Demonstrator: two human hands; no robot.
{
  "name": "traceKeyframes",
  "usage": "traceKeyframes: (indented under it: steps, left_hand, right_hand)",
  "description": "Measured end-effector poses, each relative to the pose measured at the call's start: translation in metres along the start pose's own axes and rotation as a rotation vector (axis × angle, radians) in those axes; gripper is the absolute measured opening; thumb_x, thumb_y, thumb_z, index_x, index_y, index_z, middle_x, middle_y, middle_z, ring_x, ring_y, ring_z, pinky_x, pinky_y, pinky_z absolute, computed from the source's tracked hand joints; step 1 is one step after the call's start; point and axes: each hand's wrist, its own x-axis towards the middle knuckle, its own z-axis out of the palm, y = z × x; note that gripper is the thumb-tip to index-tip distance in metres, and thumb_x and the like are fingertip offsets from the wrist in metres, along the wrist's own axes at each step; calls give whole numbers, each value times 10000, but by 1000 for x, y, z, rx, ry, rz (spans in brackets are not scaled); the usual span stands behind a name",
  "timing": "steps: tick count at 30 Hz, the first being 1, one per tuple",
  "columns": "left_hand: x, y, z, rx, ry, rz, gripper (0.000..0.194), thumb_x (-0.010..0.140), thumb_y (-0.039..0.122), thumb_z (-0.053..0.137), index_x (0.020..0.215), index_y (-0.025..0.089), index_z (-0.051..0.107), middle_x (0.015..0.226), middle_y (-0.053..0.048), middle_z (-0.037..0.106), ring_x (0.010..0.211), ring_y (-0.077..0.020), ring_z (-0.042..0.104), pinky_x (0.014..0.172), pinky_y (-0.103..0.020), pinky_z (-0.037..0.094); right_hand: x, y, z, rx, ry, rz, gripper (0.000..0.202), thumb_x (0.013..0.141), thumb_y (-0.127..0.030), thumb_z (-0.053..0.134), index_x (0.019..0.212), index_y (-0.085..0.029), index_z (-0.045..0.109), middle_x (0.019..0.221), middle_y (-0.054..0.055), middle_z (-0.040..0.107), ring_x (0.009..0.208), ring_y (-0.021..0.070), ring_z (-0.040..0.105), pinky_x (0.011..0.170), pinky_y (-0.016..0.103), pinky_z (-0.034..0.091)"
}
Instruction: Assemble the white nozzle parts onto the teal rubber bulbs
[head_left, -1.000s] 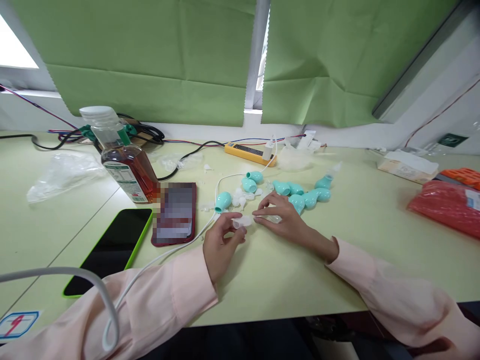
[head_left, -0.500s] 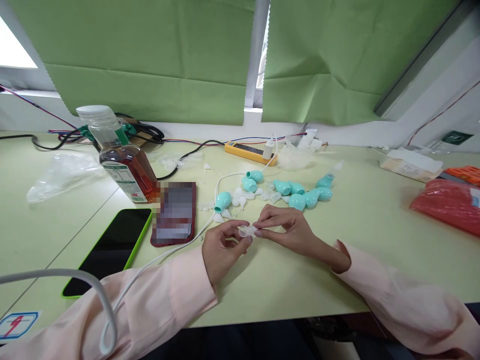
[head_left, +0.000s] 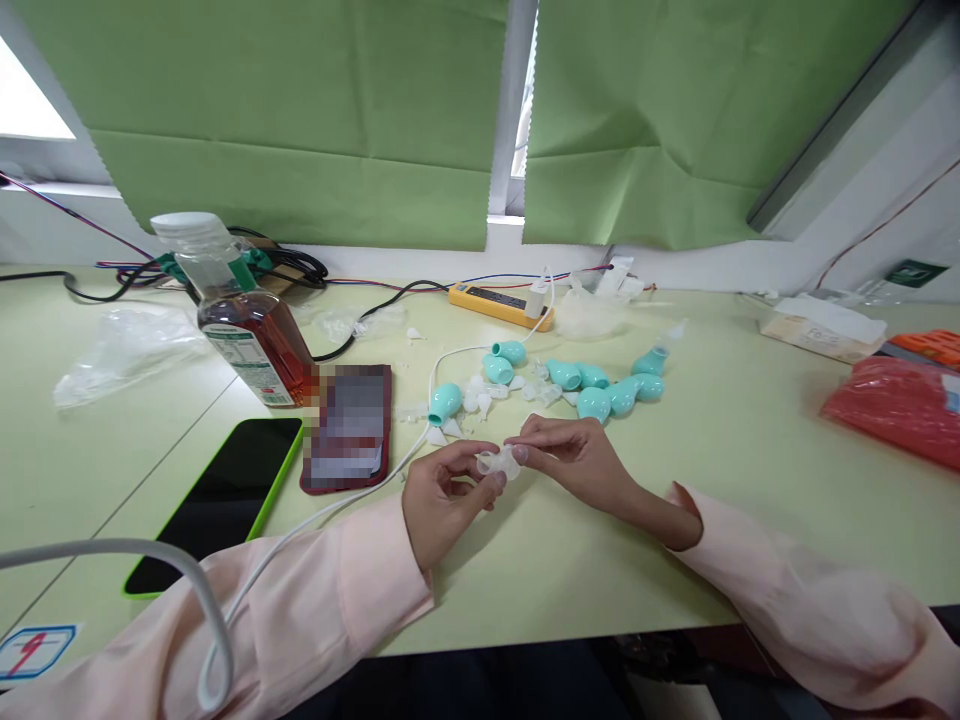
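Between thumb and fingers, my left hand (head_left: 448, 492) holds a small translucent plastic piece (head_left: 495, 462) with rounded openings, above the front part of the table. My right hand (head_left: 574, 458) pinches the right end of the same piece, its thumb and fingertips pressed close together; they hide that end. Just beyond the hands lie several turquoise hollow bulbs, one (head_left: 445, 403) nearest my left hand and another (head_left: 594, 403) beyond my right. Small white and clear plastic pieces (head_left: 478, 393) are scattered among the bulbs.
Left of my hands lie a green-edged phone (head_left: 225, 490) and a dark red phone (head_left: 349, 430). A bottle of amber liquid (head_left: 259, 335) stands behind them. A white cable (head_left: 330, 510) runs across the table from a yellow power strip (head_left: 495, 305). Red packaging (head_left: 892, 405) lies far right.
My right hand's fingertips have shifted slightly and tilted on the plastic piece, showing more of it. My left hand has stayed almost still, keeping its grip.
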Motion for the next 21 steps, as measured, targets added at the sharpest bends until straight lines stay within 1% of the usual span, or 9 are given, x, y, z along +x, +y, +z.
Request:
traceKeyframes:
  steps: [2, 4, 6, 8, 11, 17, 21]
  left_hand:
    - [0, -1, 0, 2, -3, 3, 238, 633, 225, 631, 836, 114, 574, 589, 10, 515, 495, -100, 522, 493, -228, 461]
    - [0, -2, -1, -2, -3, 6, 244, 632, 232, 632, 840, 118, 574, 586, 9, 522, 495, -102, 526, 493, -231, 464]
    - [0, -2, 0, -9, 2, 8, 251, 629, 237, 635, 840, 117, 572, 580, 9, 527, 496, -106, 531, 491, -234, 465]
    - [0, -2, 0, -18, 5, 8, 253, 625, 238, 637, 835, 115, 567, 570, 10, 532, 494, -108, 531, 487, -235, 464]
    - [0, -1, 1, -29, 7, 9, 248, 628, 232, 633, 832, 110, 560, 559, 10, 541, 490, -106, 527, 487, -236, 461]
    - [0, 0, 1, -38, 8, 1, 249, 617, 236, 637, 820, 110, 565, 545, 10, 546, 487, -108, 529, 487, -240, 458]
    - [1, -1, 0, -51, -2, 10, 257, 616, 245, 642, 819, 108, 564, 543, 3, 555, 489, -108, 526, 484, -237, 458]
  right_hand:
    - [0, 0, 0, 35, -4, 17, 144, 691, -219, 601, 813, -244, 673, 662, 17, 591, 640, 117, 527, 583, 273, 447]
    - [0, -1, 0, 1, -13, -18, 148, 683, -219, 608, 813, -252, 672, 660, 12, 586, 636, 115, 526, 583, 273, 447]
    - [-1, -2, 1, -85, -2, -99, 160, 685, -200, 605, 819, -260, 669, 663, 9, 585, 627, 114, 518, 579, 276, 443]
    - [-2, -2, 2, -170, 28, -211, 187, 690, -169, 596, 833, -268, 664, 662, 8, 585, 618, 114, 507, 566, 278, 435]
    - [-2, -2, 2, -241, 60, -345, 235, 692, -126, 586, 863, -272, 653, 638, 5, 571, 608, 117, 491, 546, 278, 423]
    - [-2, -3, 4, -362, 79, -441, 241, 706, -111, 559, 885, -250, 639, 648, 16, 556, 621, 127, 478, 550, 293, 429]
    - [-5, -3, 7, -436, 122, -506, 278, 709, -109, 549, 936, -256, 614, 671, 20, 546, 658, 138, 481, 567, 303, 440]
